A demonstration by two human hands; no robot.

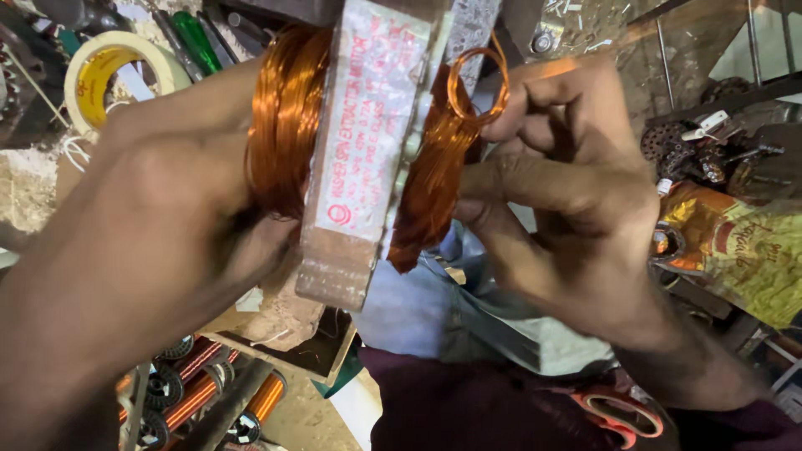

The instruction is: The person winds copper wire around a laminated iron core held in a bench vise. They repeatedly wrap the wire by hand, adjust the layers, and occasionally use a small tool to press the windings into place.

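Both hands fill the near view, raised close to the camera around a flat metal core (368,159) wrapped in a pale printed label. On the core's left side sits a thick bundle of copper winding (284,117), and the left hand (159,225) is closed around that side, fingers curled under the bundle and the core's lower edge. On the core's right side a second copper bundle (430,179) hangs down to a pinched tail below. The right hand (568,192) is clamped on this winding: thumb and forefinger pinch a small wire loop (476,83) that stands above the bundle, just beside the core's upper right edge.

Room around the core is tight (clutter on every side). Up and left of it lies a roll of cream tape (109,71); below and left, spools of copper wire (209,392); below and right, red-handled scissors (622,413); far right, a gold and yellow foil packet (739,250). Directly under the core's bottom edge there is blue cloth (434,309).
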